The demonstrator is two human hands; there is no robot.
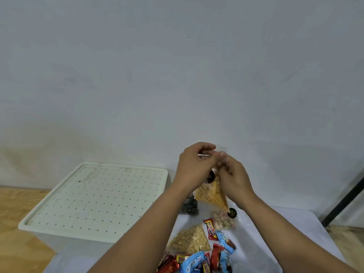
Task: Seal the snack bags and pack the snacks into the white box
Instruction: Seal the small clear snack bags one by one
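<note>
Both hands raised over the bench, working on one clear bag of orange stick snacks (211, 194). Left hand (194, 166) with grip narrow, thumb and fingers pinching the bag's top edge; right hand (233, 178) just beside it, touching, also pinching the same mouth – fingertips partly blurred, exact finger lay not clear. Bag hanging straight down from both grips, long axis near vertical, the wide filled end lowest. Probably in the sealing step, not finished yet.

Below the grips, on the bench: a bag of pale round snacks (222, 221), a triangular bag of yellow pieces (190, 241), then red and blue wrapped bars (206, 259) nearest the body.

To the left of the left grip – the white box (94, 200), lid closed. Left hand nearer to it, so lid likely for that hand.
</note>
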